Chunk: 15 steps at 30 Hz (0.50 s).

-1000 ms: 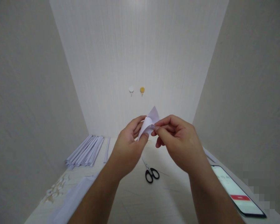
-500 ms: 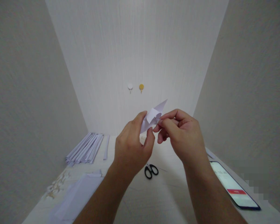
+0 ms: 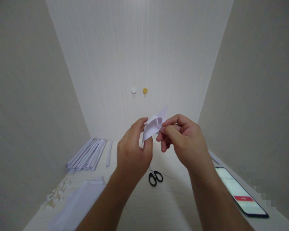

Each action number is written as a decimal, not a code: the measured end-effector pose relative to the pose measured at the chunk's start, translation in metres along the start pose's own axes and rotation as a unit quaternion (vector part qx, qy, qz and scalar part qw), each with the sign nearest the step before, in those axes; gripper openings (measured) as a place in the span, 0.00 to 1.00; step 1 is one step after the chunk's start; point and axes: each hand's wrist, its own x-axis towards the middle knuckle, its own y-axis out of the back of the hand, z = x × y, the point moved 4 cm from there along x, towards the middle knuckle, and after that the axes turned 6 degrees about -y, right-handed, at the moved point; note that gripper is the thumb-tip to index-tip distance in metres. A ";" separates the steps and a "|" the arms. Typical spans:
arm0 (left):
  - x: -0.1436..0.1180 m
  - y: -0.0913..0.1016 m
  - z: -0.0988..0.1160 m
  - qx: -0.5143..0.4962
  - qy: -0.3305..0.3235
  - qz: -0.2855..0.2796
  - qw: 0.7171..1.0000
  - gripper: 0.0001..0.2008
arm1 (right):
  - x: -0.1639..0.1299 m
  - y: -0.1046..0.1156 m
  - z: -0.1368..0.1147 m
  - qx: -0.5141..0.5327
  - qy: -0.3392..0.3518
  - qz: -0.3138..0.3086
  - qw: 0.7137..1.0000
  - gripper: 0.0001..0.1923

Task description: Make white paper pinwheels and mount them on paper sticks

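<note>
A small folded white paper piece (image 3: 154, 125) is held up in the air above the desk (image 3: 168, 205), between both hands. The left hand (image 3: 133, 154) has its thumb and forefinger closed on the paper's lower left edge, with the paper rising just above its fingertips. The right hand (image 3: 183, 141) pinches the paper's right side between thumb and forefinger, its other fingers curled under. A pointed corner of the paper sticks up past the right hand's fingers.

Down on the desk, black-handled scissors (image 3: 155, 176) lie below the hands. A bundle of folded white paper strips (image 3: 86, 155) lies by the left wall, with flat white sheets (image 3: 79, 202) nearer and small paper scraps (image 3: 54, 195) beside them. A phone (image 3: 240, 194) with a lit screen lies on the right. Two round hooks (image 3: 139, 91), one white and one yellow, sit on the back wall.
</note>
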 end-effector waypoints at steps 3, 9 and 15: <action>0.000 -0.001 -0.005 -0.082 0.103 0.006 0.991 0.15 | -0.004 -0.003 -0.002 0.003 0.000 -0.013 1.000 0.06; -0.001 -0.006 -0.006 -0.233 0.215 -0.002 0.948 0.15 | -0.010 -0.006 -0.007 0.003 0.014 -0.005 1.000 0.07; 0.003 -0.005 -0.008 -0.309 0.232 -0.018 0.922 0.17 | -0.010 -0.008 -0.007 0.009 0.020 -0.022 1.000 0.07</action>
